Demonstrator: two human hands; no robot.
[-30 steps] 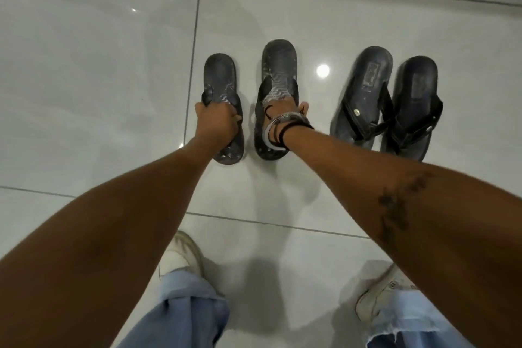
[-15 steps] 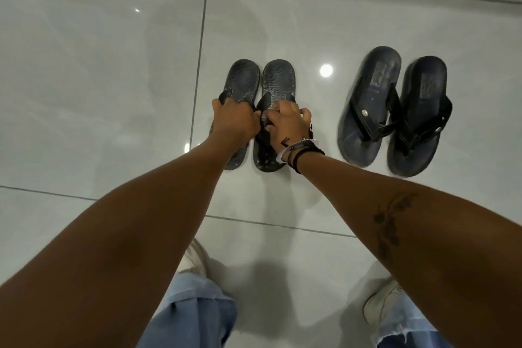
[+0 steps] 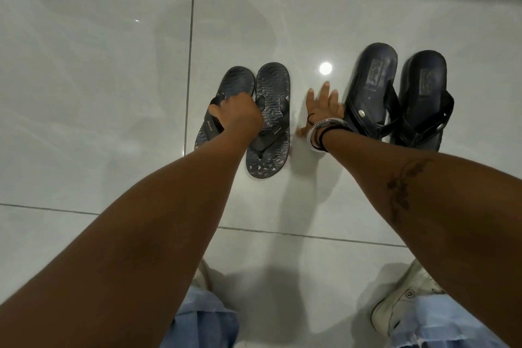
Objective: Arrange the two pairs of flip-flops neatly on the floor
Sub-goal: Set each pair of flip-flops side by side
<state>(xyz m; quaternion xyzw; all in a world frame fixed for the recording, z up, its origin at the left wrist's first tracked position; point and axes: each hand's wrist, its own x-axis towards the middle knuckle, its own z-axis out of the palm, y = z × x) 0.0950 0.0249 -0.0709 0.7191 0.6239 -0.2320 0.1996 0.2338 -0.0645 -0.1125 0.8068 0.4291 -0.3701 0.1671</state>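
Observation:
Two dark patterned flip-flops lie side by side on the white tile floor: the left one (image 3: 236,85) and the right one (image 3: 272,85), edges touching. My left hand (image 3: 238,114) is closed on the strap of the left flip-flop. My right hand (image 3: 322,106) is spread open with fingers apart, over the floor between the pairs, its edge against the nearer flip-flop (image 3: 370,76) of the second, dark blue pair. That pair's other flip-flop (image 3: 423,85) lies close beside it, both tilted slightly right.
Glossy white tiles with grey grout lines (image 3: 192,37) surround the flip-flops. My own white shoes (image 3: 395,308) and light jeans (image 3: 203,319) are at the bottom. A lamp reflection (image 3: 325,68) shines between the pairs.
The patterned flip-flops were brought together until they touch. My right hand let go of the right patterned one and moved right, opening beside the dark blue pair.

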